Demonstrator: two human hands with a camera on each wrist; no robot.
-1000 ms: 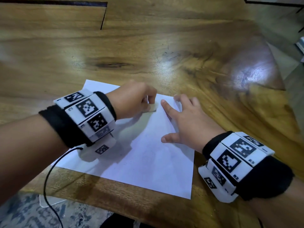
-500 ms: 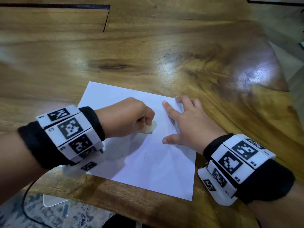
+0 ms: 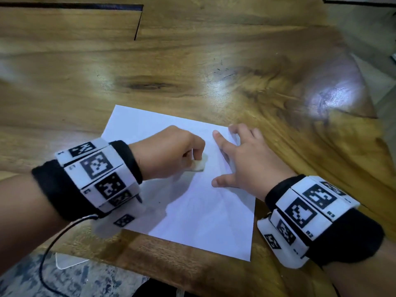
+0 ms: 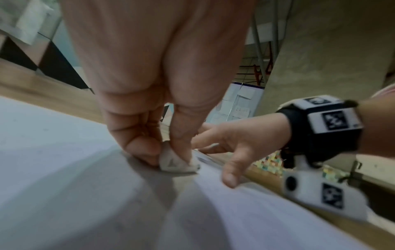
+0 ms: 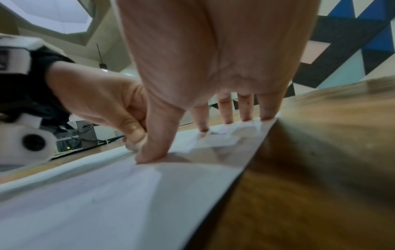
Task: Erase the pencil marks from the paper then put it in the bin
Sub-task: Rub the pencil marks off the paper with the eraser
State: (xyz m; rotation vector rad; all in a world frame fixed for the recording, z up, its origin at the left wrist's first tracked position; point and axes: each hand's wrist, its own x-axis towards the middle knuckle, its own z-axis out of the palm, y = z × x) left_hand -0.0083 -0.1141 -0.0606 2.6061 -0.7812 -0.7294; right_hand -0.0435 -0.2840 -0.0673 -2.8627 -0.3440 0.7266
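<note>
A white sheet of paper [image 3: 192, 215] lies on the wooden table [image 3: 192, 61], with faint pencil lines near its middle. My left hand [image 3: 171, 153] pinches a small off-white eraser [image 3: 199, 165] and holds it down on the sheet; the left wrist view shows the eraser [image 4: 175, 162] between thumb and fingers, touching the paper [image 4: 64, 186]. My right hand [image 3: 242, 159] lies flat with spread straight fingers on the sheet's right side. In the right wrist view its fingertips [image 5: 203, 128] and thumb press on the paper [image 5: 107, 203] near the far right corner. No bin is in view.
The table's near edge [image 3: 171, 266] runs just below the sheet, with patterned floor [image 3: 21, 279] and a black cable [image 3: 49, 254] beyond it. The table's right edge [image 3: 368, 93] curves away at the right. Bare wood lies behind the sheet.
My left hand has drawn the eraser down the sheet from near its top edge towards the middle, then held about there. The right hand has stayed pressed on the paper.
</note>
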